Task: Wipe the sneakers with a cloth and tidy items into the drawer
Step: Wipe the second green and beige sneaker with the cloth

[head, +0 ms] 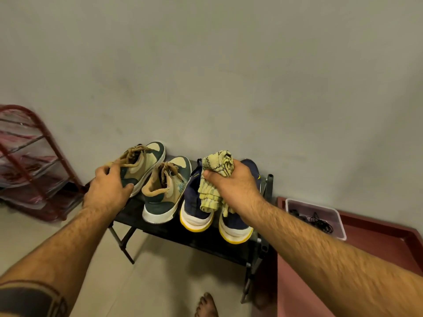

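Two pairs of sneakers stand on a low black shoe rack against the wall. My left hand grips the heel of the leftmost green-and-tan sneaker, which tilts on its side. Its mate stands upright beside it. To the right sit two navy sneakers with yellow soles, the left navy sneaker and the right navy sneaker. My right hand holds a crumpled yellow striped cloth above the navy pair. The cloth hangs down over them.
A red wire rack wrapped in clear plastic stands at the left. A maroon drawer at the right holds a clear pink box with black cables. My bare foot is on the tiled floor in front.
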